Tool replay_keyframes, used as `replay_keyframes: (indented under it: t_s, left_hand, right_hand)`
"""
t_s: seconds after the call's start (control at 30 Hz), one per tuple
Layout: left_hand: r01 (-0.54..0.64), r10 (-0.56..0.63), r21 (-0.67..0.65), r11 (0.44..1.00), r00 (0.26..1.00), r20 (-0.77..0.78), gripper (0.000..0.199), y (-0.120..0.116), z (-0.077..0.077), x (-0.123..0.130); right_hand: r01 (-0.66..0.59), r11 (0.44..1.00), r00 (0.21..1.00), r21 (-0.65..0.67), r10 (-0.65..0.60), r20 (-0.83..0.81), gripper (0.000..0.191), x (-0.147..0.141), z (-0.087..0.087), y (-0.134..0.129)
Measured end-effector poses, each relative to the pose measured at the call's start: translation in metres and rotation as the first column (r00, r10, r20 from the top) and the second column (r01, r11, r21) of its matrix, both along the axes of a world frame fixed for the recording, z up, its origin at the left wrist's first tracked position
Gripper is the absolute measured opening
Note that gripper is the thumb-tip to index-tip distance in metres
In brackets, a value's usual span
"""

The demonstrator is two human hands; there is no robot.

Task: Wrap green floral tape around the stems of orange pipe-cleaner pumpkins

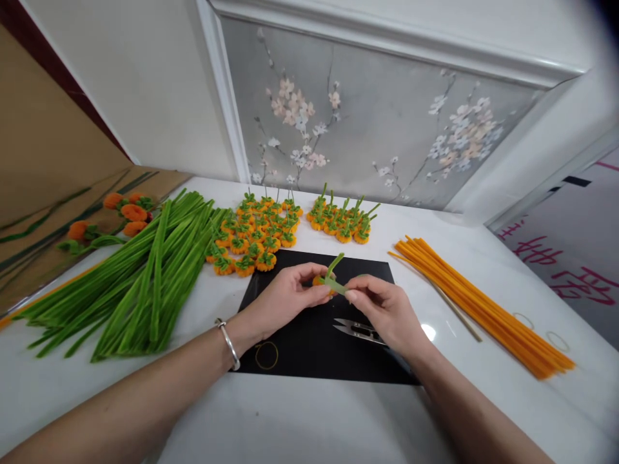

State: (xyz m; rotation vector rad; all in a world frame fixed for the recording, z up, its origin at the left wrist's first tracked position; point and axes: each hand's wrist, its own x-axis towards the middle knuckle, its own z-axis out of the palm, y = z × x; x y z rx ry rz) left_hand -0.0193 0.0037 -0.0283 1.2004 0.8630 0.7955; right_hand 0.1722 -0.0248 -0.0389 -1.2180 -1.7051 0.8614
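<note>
My left hand (290,296) pinches a small orange pumpkin-like piece (318,281) from which a green stem (334,263) sticks up. Between the two hands runs a pale green strip (336,286), its near end held in the fingertips of my right hand (384,308) and its far end against the orange piece. Both hands are above a black mat (309,348). Silver snips (356,330) lie on the mat, partly under my right hand.
Green fuzzy stems (155,277) lie at the left, beside orange flowers (134,212). Small orange-and-green pieces stand in two groups, a larger one (239,245) and a smaller one (344,233), behind the mat. Orange stems (483,306) lie at the right.
</note>
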Motion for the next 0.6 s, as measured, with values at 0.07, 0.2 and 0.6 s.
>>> replay_keyframes:
  t_s: [0.07, 0.2, 0.6]
  left_hand:
    - [-0.013, 0.013, -0.025, 1.000, 1.000, -0.006, 0.023, -0.001, 0.001, 0.001]
    - [-0.020, 0.021, -0.059, 0.998, 1.000, 0.011, 0.019, -0.003, 0.003, 0.006]
    - [0.003, 0.004, 0.101, 0.995, 0.997, -0.071, 0.009, -0.013, 0.007, 0.012]
  right_hand:
    - [0.036, 0.999, 0.999, 0.034, -0.036, 0.002, 0.016, -0.003, -0.001, 0.000]
    - [0.089, 0.991, 0.995, 0.098, -0.092, 0.029, 0.013, -0.007, -0.001, -0.003]
    - [0.191, 0.969, 0.969, 0.159, -0.212, 0.129, 0.016, -0.012, 0.003, -0.007]
